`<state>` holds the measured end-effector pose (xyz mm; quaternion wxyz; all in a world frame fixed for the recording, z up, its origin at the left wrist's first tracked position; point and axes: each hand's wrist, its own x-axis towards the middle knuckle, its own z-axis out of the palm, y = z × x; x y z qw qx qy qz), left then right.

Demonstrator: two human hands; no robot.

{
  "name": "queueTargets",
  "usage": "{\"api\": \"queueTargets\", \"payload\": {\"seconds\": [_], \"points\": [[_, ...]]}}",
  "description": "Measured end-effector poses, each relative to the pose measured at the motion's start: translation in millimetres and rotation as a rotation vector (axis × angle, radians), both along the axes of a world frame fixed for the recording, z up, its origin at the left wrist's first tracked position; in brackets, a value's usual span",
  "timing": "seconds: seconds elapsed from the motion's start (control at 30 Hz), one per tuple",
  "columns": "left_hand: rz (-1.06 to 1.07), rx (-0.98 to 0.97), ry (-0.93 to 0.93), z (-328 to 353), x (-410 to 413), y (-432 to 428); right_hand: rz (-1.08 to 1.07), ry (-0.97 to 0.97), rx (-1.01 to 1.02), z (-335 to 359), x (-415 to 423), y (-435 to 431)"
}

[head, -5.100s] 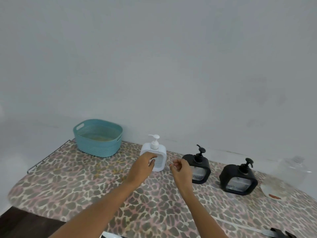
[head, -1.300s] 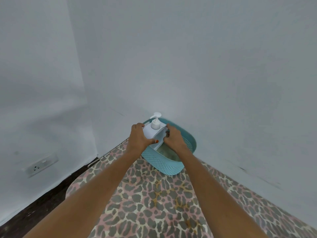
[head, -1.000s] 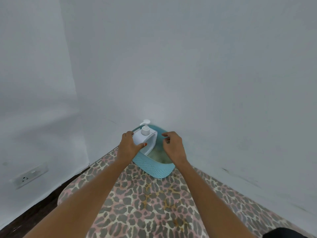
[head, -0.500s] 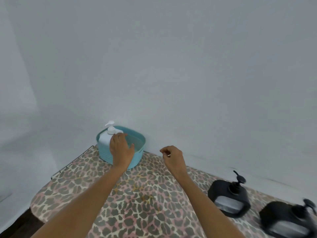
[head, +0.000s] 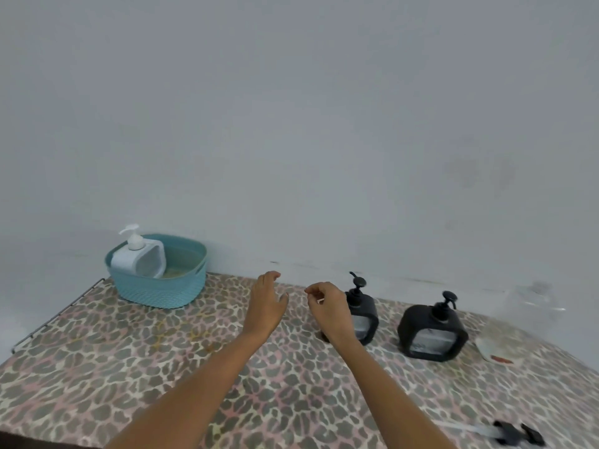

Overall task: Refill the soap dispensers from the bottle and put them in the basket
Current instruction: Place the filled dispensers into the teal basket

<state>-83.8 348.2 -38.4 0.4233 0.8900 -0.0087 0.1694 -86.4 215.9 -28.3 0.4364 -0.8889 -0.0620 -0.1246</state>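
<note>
Left hand (head: pixel 266 307): fingers straight and apart, holding nothing, above leopard-print tabletop (head: pixel 155 367).
Right hand (head: pixel 331 312): fingers loosely curled, nothing held, partly covering 1st black dispenser (head: pixel 364 314).
2nd black dispenser (head: pixel 432 332): further right, standing apart.
White dispenser (head: pixel 139 261): inside teal basket (head: pixel 162 294), left end.
Clear bottle (head: pixel 526 315): far right, blurred.
</note>
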Motion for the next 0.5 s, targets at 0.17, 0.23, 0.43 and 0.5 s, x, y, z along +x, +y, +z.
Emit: {"api": "queueTargets", "payload": {"seconds": [0.17, 0.23, 0.43, 0.5], "points": [[-0.116, -0.008, 0.047, -10.6, -5.8, -37.0, -0.084, 0.022, 0.032, -7.0, -12.0, -38.6], [-0.153, -0.012, 0.072, -13.8, -5.9, -48.7, -0.122, 0.025, 0.034, -10.4, -14.6, -52.2], [-0.251, -0.014, 0.124, -19.0, -0.4, -74.6, -0.221, 0.006, 0.045, -17.3, -17.2, -86.6], [-0.270, -0.007, 0.122, -20.3, 1.4, -79.7, -0.243, -0.015, 0.048, -19.9, -15.2, -94.2]]}}
